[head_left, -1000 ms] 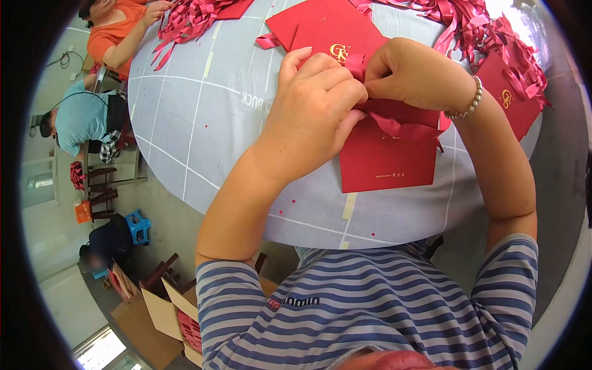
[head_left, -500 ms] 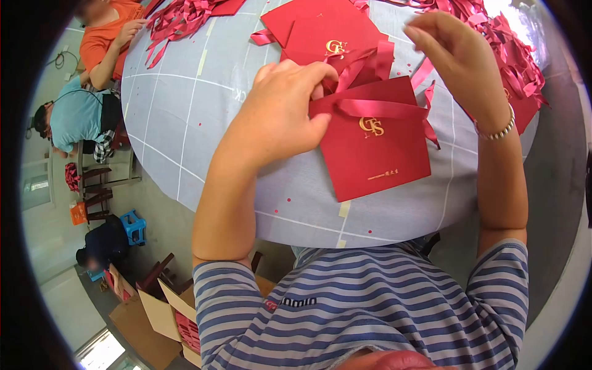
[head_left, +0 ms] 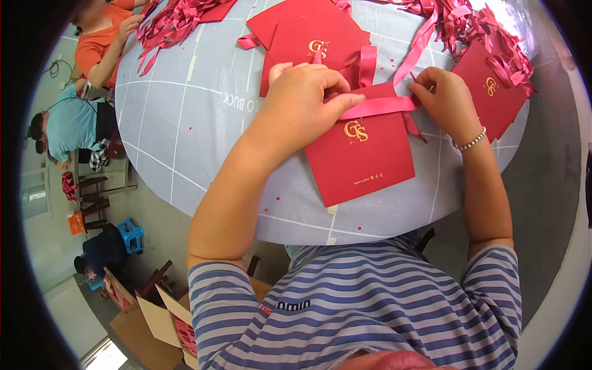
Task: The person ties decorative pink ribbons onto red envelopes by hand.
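A flat red gift bag point(head_left: 364, 157) with a gold monogram lies at a slant on the table before me. A pink-red ribbon point(head_left: 379, 108) runs across its upper part. My left hand point(head_left: 311, 98) rests over the bag's top left corner, thumb and forefinger closed on the ribbon's left part. At the bag's right edge, my right hand point(head_left: 447, 102) pinches the ribbon between thumb and fingers. A loose ribbon tail point(head_left: 414, 128) hangs beside that edge. Just beyond my left hand, more red bags point(head_left: 308, 31) overlap, partly hidden by it.
The round table wears a grey checked cloth point(head_left: 166, 132). Red bags with tangled ribbons point(head_left: 496, 80) lie at right, and a ribbon heap point(head_left: 176, 28) at far left. A person in orange point(head_left: 98, 46) sits across. Open cartons point(head_left: 154, 314) and a blue stool point(head_left: 131, 235) stand on the floor.
My right hand has come down and left from above the table to the ribbon at the bag's right edge. My left thumb has moved onto the ribbon, which is now straighter.
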Action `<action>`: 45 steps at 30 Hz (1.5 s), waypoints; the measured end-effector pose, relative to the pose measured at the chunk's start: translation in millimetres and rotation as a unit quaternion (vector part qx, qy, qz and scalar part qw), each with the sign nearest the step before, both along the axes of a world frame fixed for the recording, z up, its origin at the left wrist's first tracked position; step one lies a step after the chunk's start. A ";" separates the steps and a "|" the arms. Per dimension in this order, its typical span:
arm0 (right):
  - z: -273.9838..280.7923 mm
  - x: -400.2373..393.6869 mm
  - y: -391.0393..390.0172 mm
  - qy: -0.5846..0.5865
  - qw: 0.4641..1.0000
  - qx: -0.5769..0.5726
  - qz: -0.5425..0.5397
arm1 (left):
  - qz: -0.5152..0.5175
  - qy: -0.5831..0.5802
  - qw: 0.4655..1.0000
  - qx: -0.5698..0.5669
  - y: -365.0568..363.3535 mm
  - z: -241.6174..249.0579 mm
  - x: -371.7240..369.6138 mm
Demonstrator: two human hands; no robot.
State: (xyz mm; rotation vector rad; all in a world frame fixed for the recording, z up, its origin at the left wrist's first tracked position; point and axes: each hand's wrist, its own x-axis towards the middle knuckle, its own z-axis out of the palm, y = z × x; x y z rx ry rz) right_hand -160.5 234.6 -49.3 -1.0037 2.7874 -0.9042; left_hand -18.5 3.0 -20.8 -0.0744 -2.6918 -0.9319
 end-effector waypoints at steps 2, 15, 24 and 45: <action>-3.2 -1.2 4.4 -0.051 0.997 -0.064 0.010 | -0.007 -0.062 0.995 0.075 -3.1 0.7 2.1; 46.7 32.2 -34.3 -0.297 0.913 -0.219 0.174 | -0.020 -0.150 0.985 0.086 -10.2 8.8 9.2; 16.3 42.8 -31.1 -0.068 0.967 -0.194 0.147 | 0.004 -0.098 0.991 0.090 -8.0 3.4 10.2; 12.5 65.9 -50.8 0.126 0.975 -0.122 0.133 | -0.040 0.028 0.994 -0.099 4.6 -0.5 9.8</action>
